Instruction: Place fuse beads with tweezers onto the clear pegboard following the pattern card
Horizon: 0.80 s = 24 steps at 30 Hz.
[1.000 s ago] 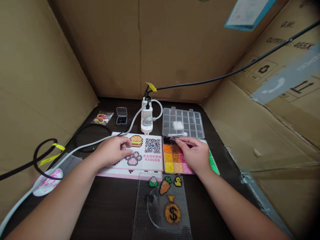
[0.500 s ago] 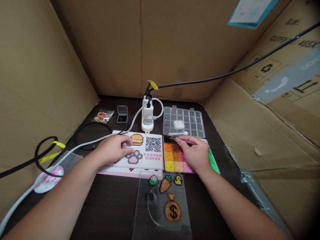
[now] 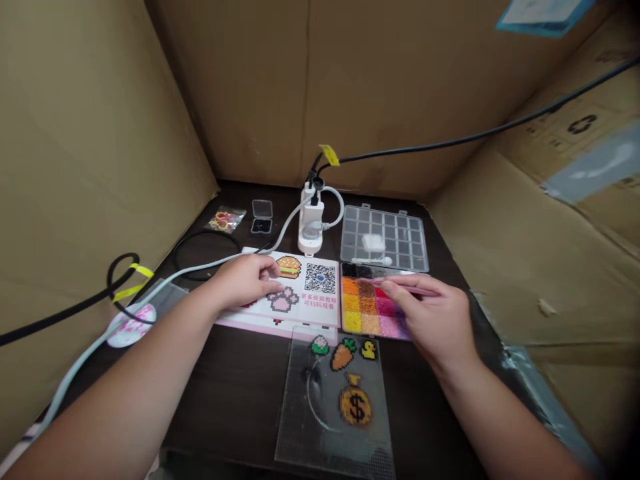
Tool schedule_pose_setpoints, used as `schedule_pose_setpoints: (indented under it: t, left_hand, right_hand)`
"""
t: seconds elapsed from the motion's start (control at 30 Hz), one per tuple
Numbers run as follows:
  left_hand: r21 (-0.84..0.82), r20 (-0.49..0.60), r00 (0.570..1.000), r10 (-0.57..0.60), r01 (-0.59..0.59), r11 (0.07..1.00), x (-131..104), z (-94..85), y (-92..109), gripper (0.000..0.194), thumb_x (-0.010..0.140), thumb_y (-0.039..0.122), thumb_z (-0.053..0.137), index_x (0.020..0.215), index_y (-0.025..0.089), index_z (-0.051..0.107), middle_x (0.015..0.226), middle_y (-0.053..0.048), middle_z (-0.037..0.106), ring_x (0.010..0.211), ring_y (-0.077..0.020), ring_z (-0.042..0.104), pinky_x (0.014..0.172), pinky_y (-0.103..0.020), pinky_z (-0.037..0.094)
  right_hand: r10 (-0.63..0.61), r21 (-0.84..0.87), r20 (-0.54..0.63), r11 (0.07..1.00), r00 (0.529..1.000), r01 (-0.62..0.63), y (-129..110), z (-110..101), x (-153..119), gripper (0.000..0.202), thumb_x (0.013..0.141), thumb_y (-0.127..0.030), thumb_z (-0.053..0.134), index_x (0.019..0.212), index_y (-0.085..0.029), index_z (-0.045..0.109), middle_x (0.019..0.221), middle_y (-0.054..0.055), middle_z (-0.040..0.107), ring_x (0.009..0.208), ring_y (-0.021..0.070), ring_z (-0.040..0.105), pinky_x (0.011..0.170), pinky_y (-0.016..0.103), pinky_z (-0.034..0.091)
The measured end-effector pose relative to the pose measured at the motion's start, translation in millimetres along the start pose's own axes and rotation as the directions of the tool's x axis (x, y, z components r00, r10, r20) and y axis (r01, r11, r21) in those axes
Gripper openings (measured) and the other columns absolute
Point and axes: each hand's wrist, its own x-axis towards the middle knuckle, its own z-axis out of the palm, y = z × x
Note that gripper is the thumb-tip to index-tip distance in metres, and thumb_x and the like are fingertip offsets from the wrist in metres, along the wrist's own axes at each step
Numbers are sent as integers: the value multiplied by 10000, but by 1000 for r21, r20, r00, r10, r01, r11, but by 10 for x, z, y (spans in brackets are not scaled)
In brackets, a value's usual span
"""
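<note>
My right hand (image 3: 437,317) pinches pink tweezers (image 3: 413,289), whose tips point left over the bead box (image 3: 369,303). Compartments of black, orange, brown, yellow, red and pink beads show there; my hand hides the box's right part. Resting on the printed pattern sheet (image 3: 313,308), my left hand (image 3: 245,280) has its thumb and fingers apart with nothing between them. Nearer to me lies a clear pegboard (image 3: 305,427) bearing a bead money bag (image 3: 356,405), a carrot (image 3: 343,355), a yellow duck (image 3: 369,350) and a small green-and-white piece (image 3: 320,345).
Behind the sheet stands a white power strip (image 3: 310,230) with cables. The box's clear lid (image 3: 410,233) holds a white block (image 3: 373,243). A small black-bead case (image 3: 261,223) and a bag of rings (image 3: 226,220) lie back left. Cardboard walls (image 3: 260,100) enclose the table.
The camera view has shifted, so the table items appear further right. My right hand has drawn the tweezers rightward, away from the black bead compartment. My left hand stays on the sheet.
</note>
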Motion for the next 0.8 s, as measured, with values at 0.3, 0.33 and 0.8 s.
schedule_pose_setpoints:
  t: [0.3,0.33,0.8]
  left_hand:
    - [-16,-11,1000,23,-23,1000,-37,-4,21,277,719,450,701,878,227,662,684,24,598,580,-123,501,551,-291,310]
    - [-24,-8,1000,23,-23,999,-39,-3,22,275,720,444,703,877,223,660,685,23,597,576,-120,496,550,-292,309]
    - [-7,-16,999,28,-28,1000,8,-11,47,286,689,394,755,875,192,677,660,14,612,566,-107,504,556,-288,350]
  right_hand:
    - [79,47,207,995,975,-90,24,-149,-208,221,653,-394,869,752,-218,780,744,65,783,629,225,758,560,287,644]
    - [75,36,227,996,971,-85,16,-150,-226,217,656,-397,867,745,-220,778,754,67,785,642,229,761,585,300,650]
    - [-165,-59,375,978,912,202,-87,-35,-766,111,767,-130,758,768,-238,782,785,7,788,703,154,754,681,231,630]
